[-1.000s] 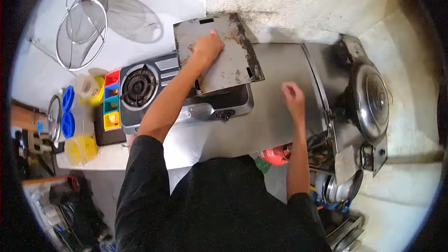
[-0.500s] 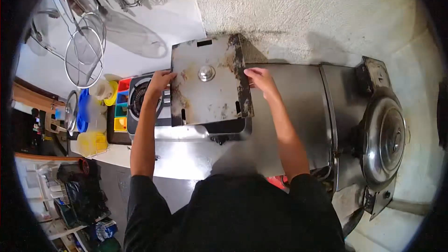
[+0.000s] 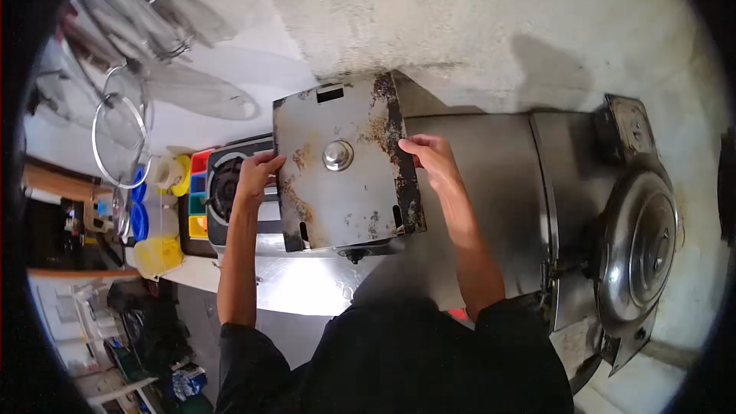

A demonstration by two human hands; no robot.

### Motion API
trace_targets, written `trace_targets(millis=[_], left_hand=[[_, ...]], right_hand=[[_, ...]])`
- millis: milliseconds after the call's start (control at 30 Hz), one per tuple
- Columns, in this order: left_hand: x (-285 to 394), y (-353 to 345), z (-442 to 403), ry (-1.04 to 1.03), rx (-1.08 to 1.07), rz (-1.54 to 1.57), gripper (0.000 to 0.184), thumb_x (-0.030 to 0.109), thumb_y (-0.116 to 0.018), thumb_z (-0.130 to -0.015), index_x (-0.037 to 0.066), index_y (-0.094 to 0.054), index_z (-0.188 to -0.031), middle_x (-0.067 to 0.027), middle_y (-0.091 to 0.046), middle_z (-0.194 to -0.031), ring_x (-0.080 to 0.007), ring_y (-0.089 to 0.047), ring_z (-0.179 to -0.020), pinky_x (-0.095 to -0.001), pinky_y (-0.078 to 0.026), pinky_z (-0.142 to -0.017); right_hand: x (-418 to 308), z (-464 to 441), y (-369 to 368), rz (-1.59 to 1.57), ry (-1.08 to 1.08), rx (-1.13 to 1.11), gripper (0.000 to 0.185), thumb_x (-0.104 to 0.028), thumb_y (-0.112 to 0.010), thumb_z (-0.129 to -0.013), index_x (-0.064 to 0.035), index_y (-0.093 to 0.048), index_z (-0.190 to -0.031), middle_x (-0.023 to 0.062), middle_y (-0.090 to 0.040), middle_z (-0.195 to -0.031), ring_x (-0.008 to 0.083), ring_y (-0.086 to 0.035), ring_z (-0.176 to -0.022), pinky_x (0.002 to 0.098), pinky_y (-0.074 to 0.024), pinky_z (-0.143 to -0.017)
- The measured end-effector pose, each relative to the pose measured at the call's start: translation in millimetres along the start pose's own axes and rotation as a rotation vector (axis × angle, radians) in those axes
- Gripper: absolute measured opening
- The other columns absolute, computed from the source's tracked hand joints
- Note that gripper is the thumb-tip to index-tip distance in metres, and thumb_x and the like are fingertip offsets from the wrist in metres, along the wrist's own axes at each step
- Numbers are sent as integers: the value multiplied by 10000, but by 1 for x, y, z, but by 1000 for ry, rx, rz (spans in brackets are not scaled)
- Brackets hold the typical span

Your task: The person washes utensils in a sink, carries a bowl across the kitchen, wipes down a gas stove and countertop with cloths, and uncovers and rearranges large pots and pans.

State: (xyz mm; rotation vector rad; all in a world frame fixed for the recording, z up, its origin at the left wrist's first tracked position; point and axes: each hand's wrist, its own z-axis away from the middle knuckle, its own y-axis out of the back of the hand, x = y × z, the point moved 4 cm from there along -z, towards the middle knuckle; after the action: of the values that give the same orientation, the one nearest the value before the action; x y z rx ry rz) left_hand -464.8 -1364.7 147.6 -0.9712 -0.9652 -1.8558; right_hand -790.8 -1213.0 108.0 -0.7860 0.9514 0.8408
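While both hands grip it, head view has the metal box [image 3: 314, 195] at the left part of the steel bench [image 3: 483, 207], over the right half of the gas stove [image 3: 266, 225], toward the bench's far edge. Whether its underside rests on the stove: cannot tell. Box top roughly square, grey, rust-brown and black stains, heaviest along the right side; round shiny knob [image 3: 338, 155] in the middle; one slot near the far side, one near each near corner.

Left hand [image 3: 257, 176] pinches the box's left edge, grip narrow, thumb at the rim. Right hand [image 3: 431, 159] holds the right edge, also narrow, a bit farther back than the left; fingers below the rim hidden.

Left burner [image 3: 225, 188] shows beside the left hand; stove's dial [image 3: 353, 257] just past the box's near side. Off the stove's left side, compartment tray [image 3: 198, 226], red, blue, green, yellow from far to near; then blue lids [image 3: 139, 221] and yellow container [image 3: 159, 257] by the near left corner. Strainer [image 3: 120, 138] hangs at the wall above. Right end of bench: big domed lid [image 3: 640, 241], well apart from the right hand.
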Motion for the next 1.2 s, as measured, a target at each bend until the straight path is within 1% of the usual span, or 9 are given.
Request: trace_targets(millis=[167,300,533,700,833,900,1067,1133,1200], left_hand=[[15,-19,2,-29,-25,22,281,193,-692,-787,3,-643,-988,-26,-648,-808,-96,-582,-662,-236,-448,-584],[31,-88,12,-85,-119,63,302,184,-712,-775,-22,-627,-979,-44,-649,-802,-96,-585,-631,-218,-441,-539],[25,-210,17,-61,-243,215,366,152,-737,-753,-70,-580,-997,-55,-611,-771,-97,-541,-609,-216,-421,-504],[-13,-309,-11,4,-321,216,394,146,-748,-726,-59,-580,-1018,-49,-614,-796,-130,-555,-646,-254,-455,-570],[-19,-375,-23,44,-371,198,372,130,-740,-721,-52,-583,-1006,-53,-617,-809,-139,-558,-642,-268,-454,-584],[-25,-403,-28,15,-387,213,341,166,-759,-727,-44,-588,-934,-53,-591,-761,-123,-524,-636,-259,-427,-564],[-13,-442,-29,72,-454,305,296,155,-750,-735,-36,-595,-900,-50,-587,-727,-128,-523,-575,-259,-421,-514],[-12,-454,-34,111,-423,343,268,147,-738,-745,-33,-598,-884,-54,-588,-714,-129,-527,-558,-261,-422,-497],[-19,-459,-44,-59,-362,114,305,144,-730,-757,-45,-578,-941,-72,-592,-710,-134,-547,-551,-273,-439,-481]], right_hand=[[-6,15,12,15,-45,102,139,-155,-702,-779,-30,-652,-809,2,-615,-718,71,-542,-603,226,-423,-556],[-27,42,85,92,-34,185,188,-214,-724,-762,-47,-657,-815,-41,-569,-675,61,-474,-563,214,-349,-526],[-41,66,210,271,11,350,273,-245,-745,-747,-1,-669,-842,-8,-596,-696,88,-509,-574,237,-388,-547],[-45,76,284,494,-160,528,380,-255,-757,-734,36,-659,-958,70,-627,-779,140,-546,-671,295,-418,-580],[-28,60,347,495,-3,543,252,-204,-745,-737,4,-656,-849,-24,-524,-646,65,-435,-551,245,-324,-490],[-22,57,369,436,-106,684,234,-204,-745,-730,-9,-646,-814,-17,-491,-613,85,-428,-538,276,-324,-473],[-20,38,399,488,-261,735,159,-174,-719,-736,-32,-654,-763,-12,-477,-591,109,-435,-529,311,-334,-477],[-10,25,419,465,-55,679,217,-91,-606,-728,24,-693,-890,92,-642,-774,194,-571,-696,340,-447,-654],[7,5,444,423,156,651,226,-64,-552,-715,38,-695,-857,123,-669,-801,216,-616,-756,346,-465,-705]])
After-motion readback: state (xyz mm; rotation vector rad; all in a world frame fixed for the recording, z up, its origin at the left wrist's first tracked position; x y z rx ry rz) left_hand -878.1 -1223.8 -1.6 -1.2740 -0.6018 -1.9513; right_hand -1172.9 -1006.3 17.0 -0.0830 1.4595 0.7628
